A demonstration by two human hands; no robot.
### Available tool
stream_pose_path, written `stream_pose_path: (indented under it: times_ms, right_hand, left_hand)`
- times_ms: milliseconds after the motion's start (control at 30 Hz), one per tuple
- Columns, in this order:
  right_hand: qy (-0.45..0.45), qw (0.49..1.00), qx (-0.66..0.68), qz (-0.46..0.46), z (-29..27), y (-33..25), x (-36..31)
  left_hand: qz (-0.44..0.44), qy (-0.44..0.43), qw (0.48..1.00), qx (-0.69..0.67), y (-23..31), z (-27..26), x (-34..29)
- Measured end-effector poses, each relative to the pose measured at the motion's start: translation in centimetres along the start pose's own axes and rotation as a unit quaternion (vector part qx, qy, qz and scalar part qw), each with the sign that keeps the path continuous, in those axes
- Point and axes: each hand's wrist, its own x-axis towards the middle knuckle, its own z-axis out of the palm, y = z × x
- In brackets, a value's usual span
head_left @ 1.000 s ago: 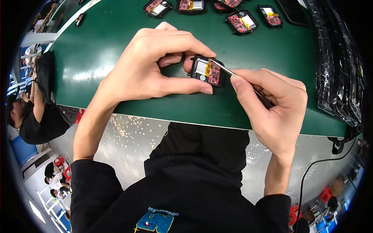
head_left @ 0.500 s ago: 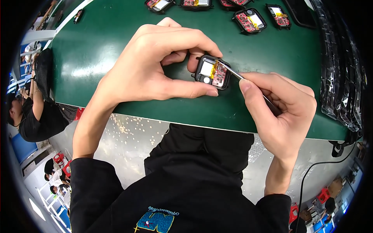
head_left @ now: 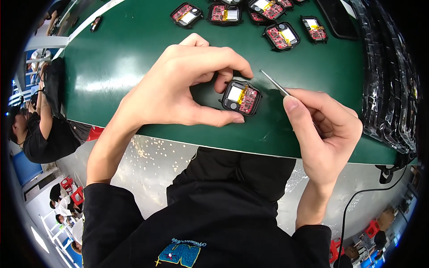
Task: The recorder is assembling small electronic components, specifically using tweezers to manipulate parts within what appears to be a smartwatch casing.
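An opened watch case [head_left: 241,98], black-rimmed, lies face up on the green table between the thumb and fingers of my left hand [head_left: 178,85]. Inside it are a red circuit board, a silver-white battery, yellow tape and a small grey disc. My left thumb presses at its near side, and a bent finger touches its far left corner; the index finger stays apart from it. Metal tweezers [head_left: 275,83] are pinched in my right hand [head_left: 328,129]. Their tips point up and left, off the case's far right side; whether they hold a tiny part I cannot tell.
Several similar opened watch cases [head_left: 281,36] lie at the table's far side. A black tray [head_left: 337,20] sits far right, beside stacked black plastic-wrapped things [head_left: 386,89]. A small part [head_left: 95,24] lies far left. Another person [head_left: 42,134] sits at left.
The tweezers have drawn away from the circuit board, to the right and upward. The watch case shows slightly lower in view, still at my left hand.
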Motion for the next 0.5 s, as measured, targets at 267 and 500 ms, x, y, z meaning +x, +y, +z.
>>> stream_pose_path:
  times_ms: [267, 500]
  right_hand:
    - [0.030, 0.999, 0.035, -0.006, 0.1, 0.4, 0.2]
    - [0.021, 0.999, 0.033, -0.016, 0.1, -0.4, 1.2]
  left_hand:
    - [0.033, -0.005, 0.999, 0.033, -0.1, -0.1, 0.4]
    - [0.034, 0.002, 0.999, 0.030, 0.2, -1.2, 0.8]
